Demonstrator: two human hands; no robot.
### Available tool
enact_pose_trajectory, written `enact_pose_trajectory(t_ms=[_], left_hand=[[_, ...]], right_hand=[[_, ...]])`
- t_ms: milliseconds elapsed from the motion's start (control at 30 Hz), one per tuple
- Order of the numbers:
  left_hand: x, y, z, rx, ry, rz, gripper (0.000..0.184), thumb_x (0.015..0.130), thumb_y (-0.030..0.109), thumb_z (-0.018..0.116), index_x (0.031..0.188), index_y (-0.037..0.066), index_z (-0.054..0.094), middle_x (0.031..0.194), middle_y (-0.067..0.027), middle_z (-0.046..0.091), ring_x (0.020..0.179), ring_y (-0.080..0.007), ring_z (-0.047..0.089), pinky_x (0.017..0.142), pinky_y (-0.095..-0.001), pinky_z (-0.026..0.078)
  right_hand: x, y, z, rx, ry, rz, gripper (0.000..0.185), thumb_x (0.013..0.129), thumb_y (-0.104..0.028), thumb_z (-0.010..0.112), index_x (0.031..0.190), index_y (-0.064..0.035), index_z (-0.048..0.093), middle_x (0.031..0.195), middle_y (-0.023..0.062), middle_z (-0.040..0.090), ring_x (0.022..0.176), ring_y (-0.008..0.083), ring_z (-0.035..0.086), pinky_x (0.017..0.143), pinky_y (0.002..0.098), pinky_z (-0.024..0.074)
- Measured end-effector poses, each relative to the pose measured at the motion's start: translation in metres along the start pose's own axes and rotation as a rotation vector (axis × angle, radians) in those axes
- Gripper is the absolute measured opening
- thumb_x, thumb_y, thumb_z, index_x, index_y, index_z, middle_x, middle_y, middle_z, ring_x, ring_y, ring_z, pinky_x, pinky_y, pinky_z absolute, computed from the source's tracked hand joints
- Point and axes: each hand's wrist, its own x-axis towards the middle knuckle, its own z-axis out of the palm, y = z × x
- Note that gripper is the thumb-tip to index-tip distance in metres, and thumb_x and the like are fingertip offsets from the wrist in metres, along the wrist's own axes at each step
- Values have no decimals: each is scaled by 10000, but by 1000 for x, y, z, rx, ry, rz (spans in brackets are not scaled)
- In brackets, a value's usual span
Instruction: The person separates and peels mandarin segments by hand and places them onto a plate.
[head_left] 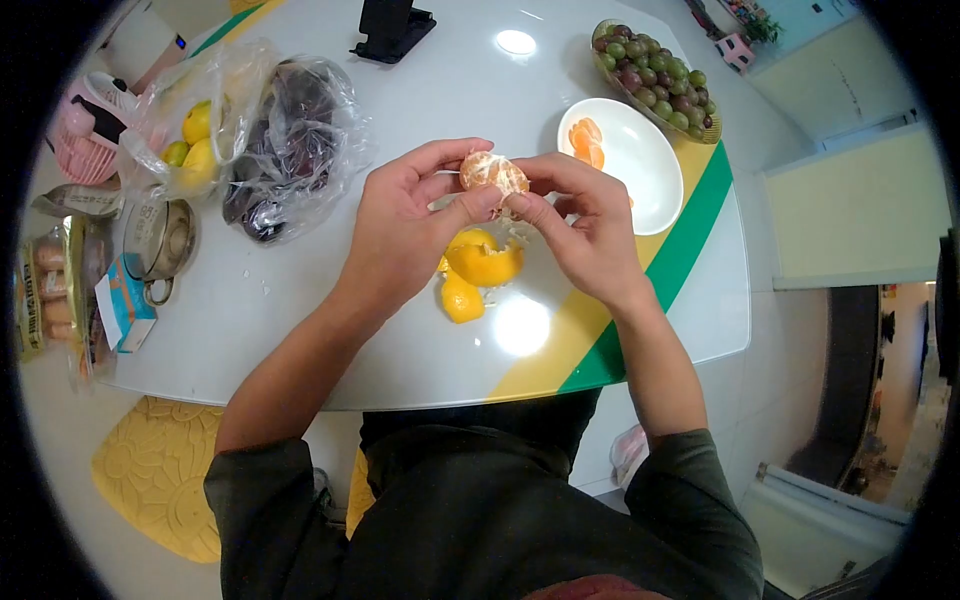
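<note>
Between both hands, above the table, is a peeled mandarin [492,176] with white pith on it. My left hand [425,205] grips it from the left, thumb and fingers closed round its side. My right hand [578,212] pinches it from the right, with the thumb at its lower edge. Just below lies the torn yellow-orange peel [484,264] on the table, with small white scraps around it. Right of my right hand stands a white plate [655,190] holding several orange segments [587,142]; part of the plate's left side is hidden behind that hand.
A bowl of grapes [660,80] sits at the back right. A black stand [392,30] is at the far edge. To the left are a bag of yellow fruit [200,130], a bag of dark fruit [295,140], a glass mug [160,240] and packaged food [60,290].
</note>
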Motion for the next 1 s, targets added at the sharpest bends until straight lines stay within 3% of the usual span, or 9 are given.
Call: enact_pose_trajectory(t_ms=[367, 667, 867, 1000], left_hand=[[-1, 1, 0, 68, -8, 36, 345, 911, -15, 723, 1229, -86, 612, 1146, -137, 691, 1050, -160, 681, 928, -272, 571], [0, -1, 1, 47, -44, 33, 325, 956, -25, 645, 1264, -92, 565, 1157, -161, 684, 1045, -173, 689, 941, -292, 580], [0, 0, 2, -12, -50, 16, 317, 1006, 15, 583, 1302, -78, 523, 1200, -176, 662, 1060, -191, 692, 952, -317, 591], [-2, 6, 6, -18, -46, -56, 356, 999, 79, 633, 1307, -63, 527, 1176, -152, 655, 1015, -172, 685, 918, -290, 582]], right_hand=[[-2, -3, 0, 269, -47, 184, 223, 1002, -113, 616, 1167, 24, 674, 954, 58, 703, 822, 106, 647, 611, 239, 489], [0, -6, 0, 350, -61, 260, 240, 1066, -141, 497, 1194, 16, 626, 908, 43, 674, 756, 55, 622, 530, 182, 458], [2, -6, -1, 405, -12, 284, 250, 1077, -167, 486, 1194, 16, 610, 925, 38, 673, 783, 51, 639, 514, 177, 454], [2, -3, -2, 288, -27, 245, 229, 1046, -180, 559, 1157, 7, 629, 933, 53, 679, 786, 90, 654, 549, 210, 480]])
